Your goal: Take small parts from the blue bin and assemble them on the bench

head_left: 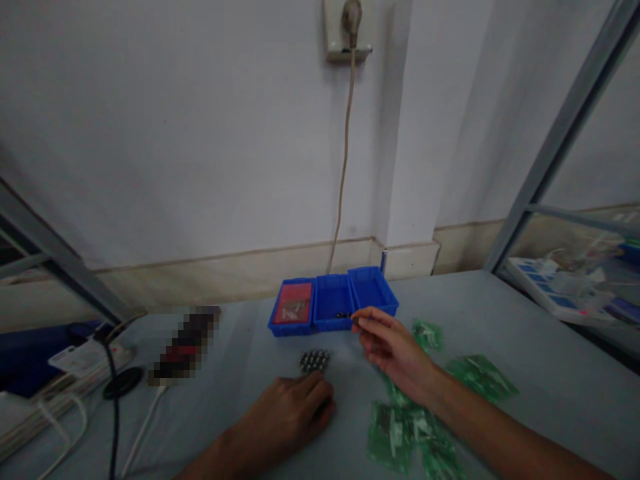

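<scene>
Hands sit in front of the row of blue bins (333,313): the left hand (295,413) lies knuckles up with fingers curled, and whether it grips anything cannot be told. Small metal balls (314,361) lie just beyond it. The right hand (390,347) pinches a small dark piece (356,321) at the bins' front edge, with green bags (480,377) to the right

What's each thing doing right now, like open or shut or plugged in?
left hand: palm down, fingers curled, beside the metal balls.
right hand: fingertips pinched on a small dark piece.
left bin: open, something red inside.
middle bin: open, a few dark bits inside.
right bin: open, no lid.
plug: in the wall socket.
green bags: lying flat, scattered.
</scene>
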A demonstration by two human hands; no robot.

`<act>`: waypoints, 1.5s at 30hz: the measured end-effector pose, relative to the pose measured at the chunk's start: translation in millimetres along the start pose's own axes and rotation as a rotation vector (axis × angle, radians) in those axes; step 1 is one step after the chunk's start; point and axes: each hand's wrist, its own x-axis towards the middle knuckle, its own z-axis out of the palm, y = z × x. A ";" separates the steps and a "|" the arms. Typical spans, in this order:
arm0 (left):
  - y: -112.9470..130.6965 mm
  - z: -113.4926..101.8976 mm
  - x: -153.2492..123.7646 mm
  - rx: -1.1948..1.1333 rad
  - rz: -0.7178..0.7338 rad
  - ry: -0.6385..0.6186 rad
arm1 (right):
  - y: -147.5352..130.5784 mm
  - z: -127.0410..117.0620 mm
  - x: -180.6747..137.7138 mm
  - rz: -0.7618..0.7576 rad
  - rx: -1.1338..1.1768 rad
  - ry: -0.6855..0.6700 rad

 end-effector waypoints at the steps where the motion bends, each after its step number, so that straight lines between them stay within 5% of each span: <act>1: 0.0 0.1 0.1 0.001 0.003 -0.001 | -0.8 -0.2 -0.1 0.030 0.043 -0.019; 12: 0.6 -0.7 1.4 0.032 -0.004 0.019 | 3.2 -5.3 4.8 0.072 0.169 -0.078; 22: -0.2 -1.3 1.0 0.036 -0.016 -0.040 | 6.3 -0.1 -2.3 -0.416 -0.599 0.093; 27: -1.3 -0.3 0.4 0.018 -0.020 -0.058 | 8.0 0.0 -4.2 -0.578 -0.795 0.151; 31: -1.6 -0.1 0.0 0.025 -0.027 -0.060 | 5.0 0.3 -0.8 -0.511 -0.679 0.167; 38: 1.2 -2.7 2.0 0.042 -0.039 -0.082 | 2.4 -1.7 3.7 -0.106 -0.095 0.064; 45: 0.2 -1.2 2.1 0.095 -0.047 -0.100 | 1.1 -1.3 2.8 -0.118 -0.018 0.053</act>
